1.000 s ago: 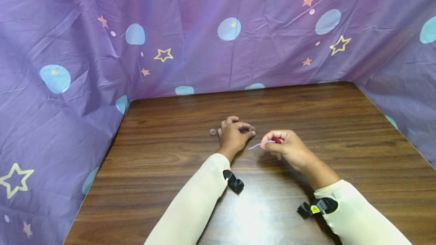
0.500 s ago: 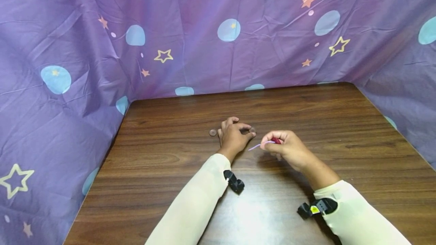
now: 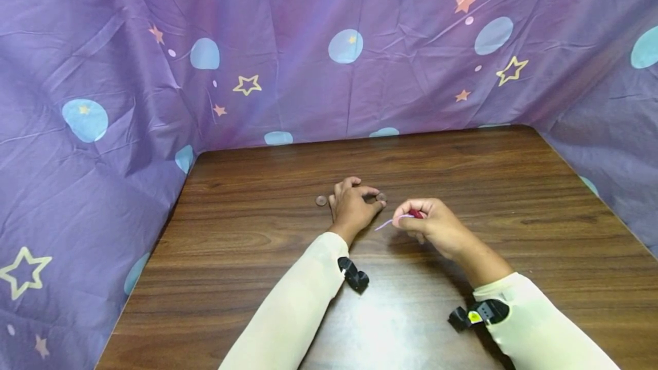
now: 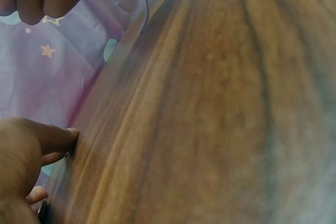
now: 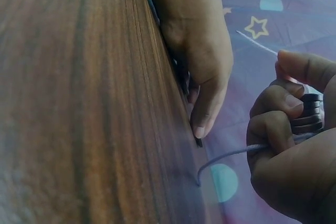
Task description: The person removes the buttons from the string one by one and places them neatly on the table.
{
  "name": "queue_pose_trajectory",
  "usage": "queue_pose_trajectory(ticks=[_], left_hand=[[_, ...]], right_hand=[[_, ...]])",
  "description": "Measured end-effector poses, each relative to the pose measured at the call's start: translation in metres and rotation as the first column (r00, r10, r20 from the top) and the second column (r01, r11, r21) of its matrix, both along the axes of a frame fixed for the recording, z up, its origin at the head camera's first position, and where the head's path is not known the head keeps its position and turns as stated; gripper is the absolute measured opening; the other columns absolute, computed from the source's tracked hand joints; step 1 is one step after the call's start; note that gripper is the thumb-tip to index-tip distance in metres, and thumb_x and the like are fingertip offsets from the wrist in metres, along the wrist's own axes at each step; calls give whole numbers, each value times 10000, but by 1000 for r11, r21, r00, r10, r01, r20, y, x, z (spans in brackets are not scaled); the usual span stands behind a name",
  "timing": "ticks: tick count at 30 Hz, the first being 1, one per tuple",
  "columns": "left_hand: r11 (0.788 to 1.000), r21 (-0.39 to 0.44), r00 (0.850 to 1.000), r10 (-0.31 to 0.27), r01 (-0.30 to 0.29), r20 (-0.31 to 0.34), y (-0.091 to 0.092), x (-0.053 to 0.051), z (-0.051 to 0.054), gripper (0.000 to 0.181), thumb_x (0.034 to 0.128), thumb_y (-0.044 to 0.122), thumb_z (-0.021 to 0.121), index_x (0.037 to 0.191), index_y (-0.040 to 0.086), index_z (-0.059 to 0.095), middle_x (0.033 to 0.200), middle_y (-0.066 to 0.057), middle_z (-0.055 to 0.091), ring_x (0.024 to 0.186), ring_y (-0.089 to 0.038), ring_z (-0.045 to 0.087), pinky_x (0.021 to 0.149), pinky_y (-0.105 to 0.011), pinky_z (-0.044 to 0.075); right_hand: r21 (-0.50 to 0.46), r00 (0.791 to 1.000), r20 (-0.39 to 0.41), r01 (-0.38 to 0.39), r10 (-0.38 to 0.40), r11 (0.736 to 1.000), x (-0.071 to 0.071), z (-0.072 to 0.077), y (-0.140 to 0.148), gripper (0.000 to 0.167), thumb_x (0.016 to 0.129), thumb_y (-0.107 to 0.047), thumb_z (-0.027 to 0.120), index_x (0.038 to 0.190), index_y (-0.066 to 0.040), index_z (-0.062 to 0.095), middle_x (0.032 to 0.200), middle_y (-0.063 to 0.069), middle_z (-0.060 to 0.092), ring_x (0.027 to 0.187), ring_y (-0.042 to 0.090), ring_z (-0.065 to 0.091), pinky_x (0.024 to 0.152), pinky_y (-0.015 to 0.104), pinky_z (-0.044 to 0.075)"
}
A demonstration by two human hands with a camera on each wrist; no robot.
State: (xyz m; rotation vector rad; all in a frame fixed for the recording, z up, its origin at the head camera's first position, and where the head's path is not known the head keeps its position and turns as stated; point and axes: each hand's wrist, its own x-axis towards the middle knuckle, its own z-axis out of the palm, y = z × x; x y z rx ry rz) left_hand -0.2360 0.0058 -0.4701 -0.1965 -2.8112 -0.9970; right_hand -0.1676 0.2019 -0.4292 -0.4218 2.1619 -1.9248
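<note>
On the table, my left hand (image 3: 352,208) pinches a small brown button (image 3: 381,197) between thumb and index finger; the button's dark edge shows at those fingertips in the right wrist view. A second brown button (image 3: 321,201) lies flat just left of that hand. Raised a little over the table, my right hand (image 3: 434,224) pinches a thin lavender cord (image 3: 382,225), whose free end points left. In the right wrist view, curled fingers also enclose a stack of dark discs (image 5: 310,114), and another length of cord (image 5: 226,157) hangs below the fist. A dark red patch (image 3: 417,213) shows within the right hand.
A brown wood-grain table (image 3: 247,278) spreads under both arms, with a bright glare near its front. Purple cloth (image 3: 288,61) with stars and spots hangs behind and on both sides. Black wrist cameras (image 3: 353,274) sit on the pale sleeves.
The cord's free end at my right hand has dipped slightly. Both hands otherwise stay in almost the same place, and the buttons on the table have not visibly moved.
</note>
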Motion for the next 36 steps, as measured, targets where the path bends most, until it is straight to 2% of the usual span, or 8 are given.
queue_pose_trajectory(ticks=[24,31,36], left_hand=[[1000,-15,1000,4,-4,21,-1,0,-1,374,889,471,878,1237,342,832,1545,4,597,1410,-230,501,1053,-444,398],[999,44,1000,-2,1,26,-1,0,-2,488,819,530,929,1253,333,826,1561,2,583,1427,-234,487,1091,-461,375],[994,111,1000,4,-4,4,-2,2,-1,529,791,497,959,1263,302,822,1550,-13,581,1420,-245,497,1099,-464,371]], right_hand=[[-5,1000,22,-15,16,1000,-1,1,-1,101,971,7,696,944,-82,736,641,-79,538,569,53,458,513,222,406],[-23,999,30,-29,29,999,-1,1,-1,121,981,7,699,947,-103,739,638,-73,531,562,57,448,511,226,393],[-30,999,39,-29,30,999,0,2,0,138,1001,-8,690,948,-125,740,652,-79,537,568,52,453,518,216,394]])
